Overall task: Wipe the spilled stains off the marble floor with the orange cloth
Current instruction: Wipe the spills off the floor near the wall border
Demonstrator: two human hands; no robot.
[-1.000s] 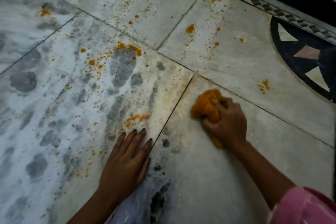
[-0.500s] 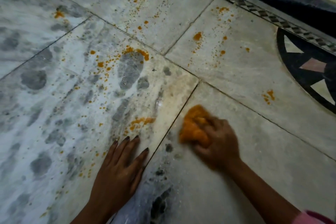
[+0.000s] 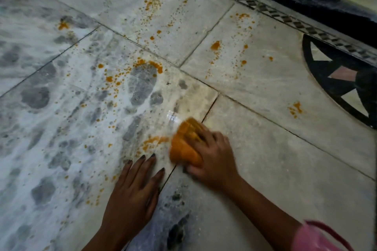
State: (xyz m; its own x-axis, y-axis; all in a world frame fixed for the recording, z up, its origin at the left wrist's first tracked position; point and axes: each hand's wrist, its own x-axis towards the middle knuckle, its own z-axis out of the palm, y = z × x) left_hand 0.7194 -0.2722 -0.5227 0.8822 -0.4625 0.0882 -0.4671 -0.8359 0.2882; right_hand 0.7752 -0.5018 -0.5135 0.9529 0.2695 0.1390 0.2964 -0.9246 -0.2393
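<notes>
- Your right hand [image 3: 214, 159], fingers curled round the bunched orange cloth [image 3: 184, 144], has swept it off the tile to the right of the grout line [image 3: 210, 108]. The cloth now sits across that line.
- The cloth's leading edge (blurred with motion) now touches the orange smear [image 3: 153, 140] just left of the grout line, so this stroke is probably only starting on that stain.
- Your left hand [image 3: 132, 191] has stayed flat on the marble floor [image 3: 265, 149] just left of the line, fingers straight and holding nothing.
- The tile right of the line looks largely wiped near your hands. The speckles [image 3: 114, 81] well left of it and the blot [image 3: 215, 45] beyond its far end remain, so most of the job is still ahead.
</notes>
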